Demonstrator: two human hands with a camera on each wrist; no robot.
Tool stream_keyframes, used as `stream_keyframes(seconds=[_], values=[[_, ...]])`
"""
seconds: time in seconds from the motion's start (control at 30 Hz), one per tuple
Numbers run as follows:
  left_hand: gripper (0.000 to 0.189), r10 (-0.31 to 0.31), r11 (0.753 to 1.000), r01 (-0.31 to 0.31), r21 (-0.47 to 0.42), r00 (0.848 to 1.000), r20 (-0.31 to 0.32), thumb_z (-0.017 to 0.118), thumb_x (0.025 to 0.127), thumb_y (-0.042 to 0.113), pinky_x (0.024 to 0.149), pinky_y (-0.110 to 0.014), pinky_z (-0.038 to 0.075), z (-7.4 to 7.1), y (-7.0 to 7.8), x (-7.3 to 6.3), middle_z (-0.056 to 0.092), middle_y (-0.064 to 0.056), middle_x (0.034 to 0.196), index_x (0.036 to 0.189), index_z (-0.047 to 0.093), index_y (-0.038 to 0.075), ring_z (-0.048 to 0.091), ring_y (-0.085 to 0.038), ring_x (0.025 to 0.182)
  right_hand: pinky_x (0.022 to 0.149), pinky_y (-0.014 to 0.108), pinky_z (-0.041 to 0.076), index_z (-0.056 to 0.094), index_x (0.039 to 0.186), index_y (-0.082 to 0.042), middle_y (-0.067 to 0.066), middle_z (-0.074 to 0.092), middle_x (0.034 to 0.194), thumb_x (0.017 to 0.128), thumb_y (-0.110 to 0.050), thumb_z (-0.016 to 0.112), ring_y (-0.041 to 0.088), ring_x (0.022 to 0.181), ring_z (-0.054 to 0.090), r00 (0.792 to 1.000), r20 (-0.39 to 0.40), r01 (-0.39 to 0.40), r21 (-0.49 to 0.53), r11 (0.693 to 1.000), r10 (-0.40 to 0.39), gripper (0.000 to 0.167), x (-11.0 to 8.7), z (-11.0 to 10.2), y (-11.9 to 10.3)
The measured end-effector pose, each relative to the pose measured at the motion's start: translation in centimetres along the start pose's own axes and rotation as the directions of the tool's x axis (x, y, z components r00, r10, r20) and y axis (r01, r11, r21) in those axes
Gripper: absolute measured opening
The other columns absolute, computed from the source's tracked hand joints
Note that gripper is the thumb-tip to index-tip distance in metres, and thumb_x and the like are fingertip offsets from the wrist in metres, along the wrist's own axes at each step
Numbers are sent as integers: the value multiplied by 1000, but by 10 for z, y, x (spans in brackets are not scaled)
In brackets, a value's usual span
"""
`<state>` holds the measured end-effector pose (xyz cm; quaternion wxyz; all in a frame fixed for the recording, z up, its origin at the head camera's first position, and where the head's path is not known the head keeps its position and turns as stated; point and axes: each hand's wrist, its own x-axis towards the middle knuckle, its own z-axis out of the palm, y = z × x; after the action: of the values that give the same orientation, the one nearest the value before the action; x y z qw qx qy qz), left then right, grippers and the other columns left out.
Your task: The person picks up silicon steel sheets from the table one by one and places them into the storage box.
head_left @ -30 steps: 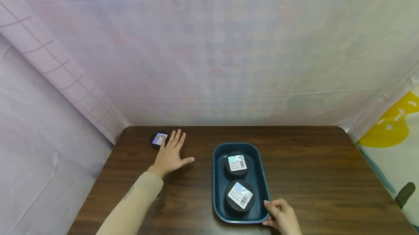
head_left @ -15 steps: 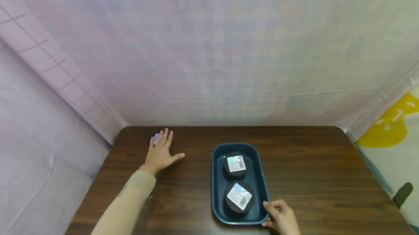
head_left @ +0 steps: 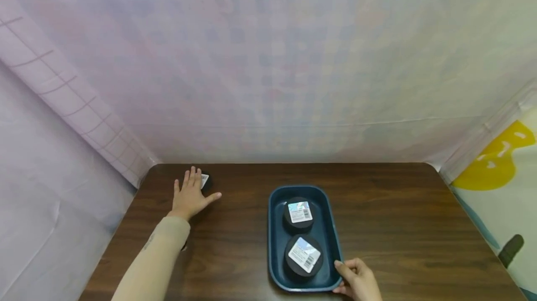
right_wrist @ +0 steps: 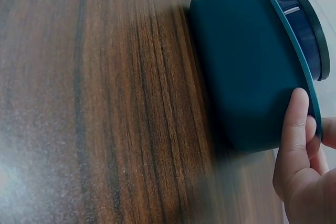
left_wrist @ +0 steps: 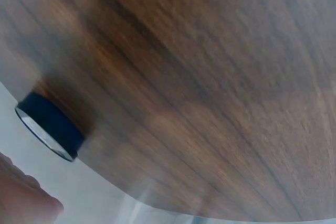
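Observation:
My left hand point(head_left: 189, 199) is over the table's far left, fingers spread and straight. Just right of its fingertips, partly covered by them, sits a squat round black piece point(head_left: 207, 181) with a white label on top; whether they touch, I cannot tell. In the left wrist view this round black piece point(left_wrist: 50, 124) stands on the wood, apart from the visible part of my hand. My right hand point(head_left: 360, 280) pinches the near right corner of a dark blue tray point(head_left: 328, 263), thumb on the rim, fingers against the outer wall point(right_wrist: 247, 77). Two labelled black round pieces point(head_left: 291, 219) lie inside the tray.
The brown wooden table point(head_left: 390, 226) ends at a pale cloth wall point(head_left: 277, 82) behind. Cloth also hangs at the left point(head_left: 50, 184), and a printed cloth with a yellow shape point(head_left: 491, 170) at the right.
My left hand has moved left across the far black piece, which now shows to the right of its fingers. The right hand keeps its pinch on the tray. The view has shifted slightly.

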<state>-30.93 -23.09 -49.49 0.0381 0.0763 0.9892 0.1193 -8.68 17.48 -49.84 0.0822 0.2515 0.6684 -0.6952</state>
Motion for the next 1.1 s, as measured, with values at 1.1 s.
stream_keyframes(seconds=[1.1], values=[[121,-24,990,35,-136,996,83,50,76,74,109,-56,10,-13,-18,7,6,-40,144,137,9,-23,8,-51,134,55,35,56,46,92,8,6,47,63,86,-9,61,16,53,54,1000,-2,-21,-30,999,21,23,-20,-1,-3]])
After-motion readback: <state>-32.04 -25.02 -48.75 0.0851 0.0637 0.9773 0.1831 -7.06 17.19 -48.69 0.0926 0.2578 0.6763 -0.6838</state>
